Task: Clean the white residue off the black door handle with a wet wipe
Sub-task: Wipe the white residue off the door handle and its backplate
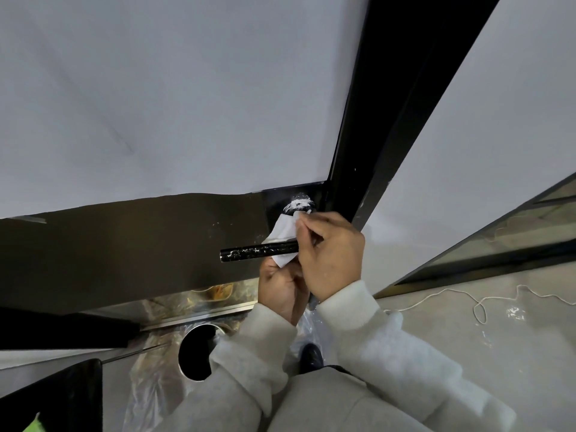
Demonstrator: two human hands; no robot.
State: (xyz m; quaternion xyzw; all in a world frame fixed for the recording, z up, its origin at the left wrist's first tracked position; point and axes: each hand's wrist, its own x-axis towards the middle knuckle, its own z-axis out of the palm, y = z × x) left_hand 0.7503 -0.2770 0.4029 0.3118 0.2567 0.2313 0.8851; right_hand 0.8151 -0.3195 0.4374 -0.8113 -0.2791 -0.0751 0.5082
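Observation:
The black door handle (258, 251) is a round bar sticking out to the left, streaked with white residue along its length. More white residue (298, 204) smears the round base on the black door plate above it. A white wet wipe (283, 229) is draped over the bar near its right end. My right hand (330, 254) pinches the wipe's upper edge and presses it by the base. My left hand (280, 288) sits under the bar, gripping the wipe's lower corner from below.
The door's white panel (174, 98) fills the upper view, with a black frame post (367, 126) to the right. Below, plastic sheeting (149, 378) covers the floor around a round black hole (196, 353). A white cord (473, 304) lies on the floor at right.

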